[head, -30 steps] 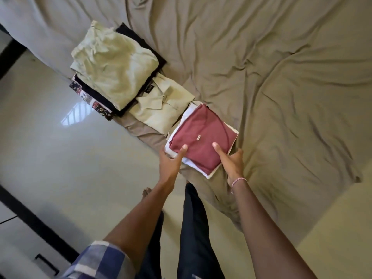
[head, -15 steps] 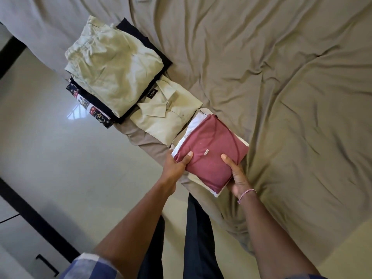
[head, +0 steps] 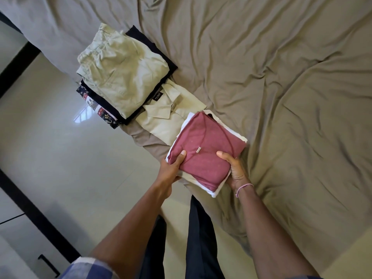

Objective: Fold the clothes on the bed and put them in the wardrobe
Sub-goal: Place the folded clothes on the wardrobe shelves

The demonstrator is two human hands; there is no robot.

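1. Maroon shirt, folded, tops a small bundle at the edge of the bed. The left hand and right hand grip the bundle's near corners. Both thumbs lie on top and the fingers are curled underneath (whether the bundle is lifted clear of the sheet cannot be told).
2. Edges and room:
   - The bed edge runs diagonally beneath both hands, and the bundle's near end overhangs it.
   - Right of the right fingers lies wide, wrinkled sheet.
   - Left of the left fingers lies glossy floor.
3. Appearance: the maroon fabric is smooth, with a curved seam and a small pale tag between the thumbs.
4. Count:
   - The bundle has three layers: the maroon shirt, a white garment and a pale layer.
   - One collared pale-green shirt lies just beyond the left thumb and touches the bundle.
   - Farther out is one stack of three: pale-green garment, dark garment and patterned garment.
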